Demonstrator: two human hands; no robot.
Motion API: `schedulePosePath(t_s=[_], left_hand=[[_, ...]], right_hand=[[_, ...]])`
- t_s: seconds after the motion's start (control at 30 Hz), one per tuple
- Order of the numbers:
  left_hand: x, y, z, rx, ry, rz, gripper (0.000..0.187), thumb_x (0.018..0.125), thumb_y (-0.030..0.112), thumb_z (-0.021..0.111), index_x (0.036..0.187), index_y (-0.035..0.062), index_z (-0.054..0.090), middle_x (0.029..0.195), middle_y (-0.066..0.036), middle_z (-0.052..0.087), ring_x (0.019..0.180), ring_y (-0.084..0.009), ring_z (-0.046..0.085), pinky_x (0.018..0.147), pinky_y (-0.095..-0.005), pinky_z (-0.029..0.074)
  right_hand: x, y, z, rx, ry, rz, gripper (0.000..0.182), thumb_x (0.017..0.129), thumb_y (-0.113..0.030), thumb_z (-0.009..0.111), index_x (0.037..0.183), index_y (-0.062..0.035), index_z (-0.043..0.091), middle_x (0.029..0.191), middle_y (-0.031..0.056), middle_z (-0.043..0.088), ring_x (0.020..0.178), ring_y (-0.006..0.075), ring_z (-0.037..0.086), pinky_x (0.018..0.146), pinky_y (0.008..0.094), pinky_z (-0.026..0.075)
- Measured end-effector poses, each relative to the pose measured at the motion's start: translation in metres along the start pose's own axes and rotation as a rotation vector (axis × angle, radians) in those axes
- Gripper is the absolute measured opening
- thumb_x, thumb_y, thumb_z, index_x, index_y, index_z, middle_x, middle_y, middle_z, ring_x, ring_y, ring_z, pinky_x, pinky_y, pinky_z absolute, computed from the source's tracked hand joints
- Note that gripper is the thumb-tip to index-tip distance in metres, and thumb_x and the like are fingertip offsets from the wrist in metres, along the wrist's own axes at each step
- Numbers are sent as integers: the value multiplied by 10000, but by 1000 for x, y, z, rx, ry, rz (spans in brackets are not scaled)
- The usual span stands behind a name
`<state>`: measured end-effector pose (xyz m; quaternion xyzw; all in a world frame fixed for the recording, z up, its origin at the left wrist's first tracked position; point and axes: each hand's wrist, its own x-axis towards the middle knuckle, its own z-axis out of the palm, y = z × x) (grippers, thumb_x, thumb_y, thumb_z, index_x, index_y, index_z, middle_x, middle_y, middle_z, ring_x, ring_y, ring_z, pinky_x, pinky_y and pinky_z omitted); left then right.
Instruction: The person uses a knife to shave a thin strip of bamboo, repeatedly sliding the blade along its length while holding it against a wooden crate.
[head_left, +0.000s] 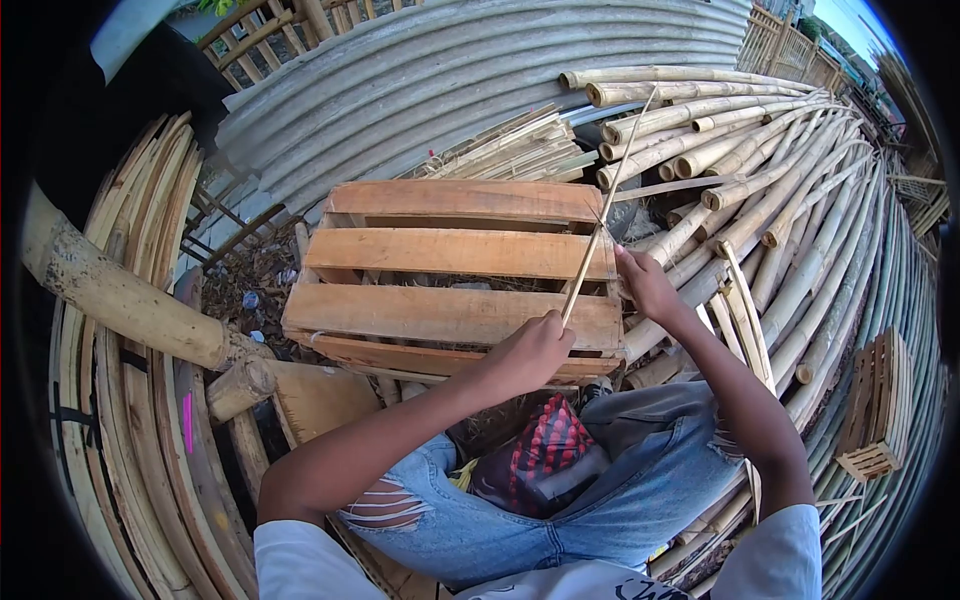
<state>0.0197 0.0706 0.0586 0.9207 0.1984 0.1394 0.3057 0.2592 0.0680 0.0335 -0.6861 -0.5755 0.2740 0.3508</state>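
Observation:
My left hand [535,350] is closed round the lower end of a thin bamboo strip [626,155], which slants up and to the right. Farther up, beside the strip, my right hand [645,285] has its fingers pressed together near the crate's right edge; what they pinch is too small to make out. In front of me is a wooden slatted crate [460,252], its slats running left to right below the strip. A red and black checked cloth [545,450] lies between my legs.
Bamboo poles [780,180] are piled at the right, with a small slatted crate [875,405] on them. Split bamboo lengths [130,400] and a thick bamboo pole [130,290] stand at the left. Corrugated sheeting [400,90] rises behind the crate, beside bundled strips [520,145].

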Motion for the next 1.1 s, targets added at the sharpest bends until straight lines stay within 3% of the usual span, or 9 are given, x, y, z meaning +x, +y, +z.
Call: schedulePosePath(t_s=[0.1, 0.13, 0.3, 0.4, 0.53, 0.83, 0.93, 1.03, 1.1], left_hand=[[0, 13, -11, -215, -27, -264, 308, 899, 220, 364, 834, -80, 386, 733, -277, 490, 710, -432, 506, 691, -450, 394], [2, 12, -12, -216, -25, -264, 308, 899, 220, 364, 834, -80, 386, 733, -277, 490, 710, -432, 506, 691, -450, 394], [8, 10, -11, -313, -55, -454, 337, 893, 250, 357, 839, -82, 387, 757, -289, 496, 738, -437, 514, 701, -455, 390], [3, 20, -20, -234, -32, -300, 333, 892, 248, 358, 842, -79, 386, 767, -294, 497, 743, -438, 511, 711, -460, 387], [-2, 11, -14, -228, -59, -354, 335, 893, 253, 359, 842, -77, 382, 773, -296, 496, 744, -443, 499, 721, -461, 383], [-3, 9, -12, -361, -44, -402, 326, 906, 262, 351, 819, -50, 390, 645, -164, 455, 561, -239, 490, 603, -400, 412], [-1, 8, -6, -272, -33, -325, 337, 911, 261, 338, 841, -61, 411, 673, -187, 486, 584, -269, 517, 621, -408, 419], [2, 0, 2, -305, -31, -426, 348, 915, 260, 342, 909, -72, 447, 777, -268, 540, 752, -310, 589, 714, -434, 417], [1, 1, 5, -301, -5, -405, 349, 917, 261, 349, 925, -71, 453, 818, -303, 548, 846, -319, 607, 765, -445, 408]], right_hand=[[-4, -7, -4, 85, -159, 239, 536, 918, -448, 419, 723, 41, 522, 546, 94, 440, 533, 171, 435, 534, 338, 379], [-8, -14, -5, 84, -161, 239, 536, 918, -448, 419, 723, 41, 522, 546, 94, 440, 533, 171, 435, 534, 338, 379], [-16, -33, -6, -103, -141, 31, 501, 901, -413, 468, 735, 56, 530, 549, 139, 452, 528, 199, 413, 529, 367, 362], [-17, -37, -7, -135, -158, 31, 490, 899, -401, 477, 751, 63, 537, 552, 171, 453, 526, 230, 423, 532, 380, 363], [-18, -33, -4, -186, -173, -26, 485, 902, -397, 475, 756, 61, 541, 549, 179, 454, 520, 257, 432, 532, 387, 363], [-33, -53, 2, -91, -140, 0, 478, 932, -366, 423, 753, 63, 534, 581, 205, 486, 553, 327, 474, 558, 402, 376], [-51, -61, 20, -139, -231, -85, 452, 953, -316, 375, 768, 64, 535, 611, 239, 498, 609, 397, 493, 578, 431, 380], [-59, -68, 30, -49, -249, -336, 430, 962, -269, 335, 780, 67, 534, 630, 266, 481, 676, 438, 506, 623, 483, 380], [-57, -69, 21, -214, -320, -221, 373, 962, -269, 340, 874, 33, 542, 748, 271, 555, 701, 432, 526, 640, 476, 399]])
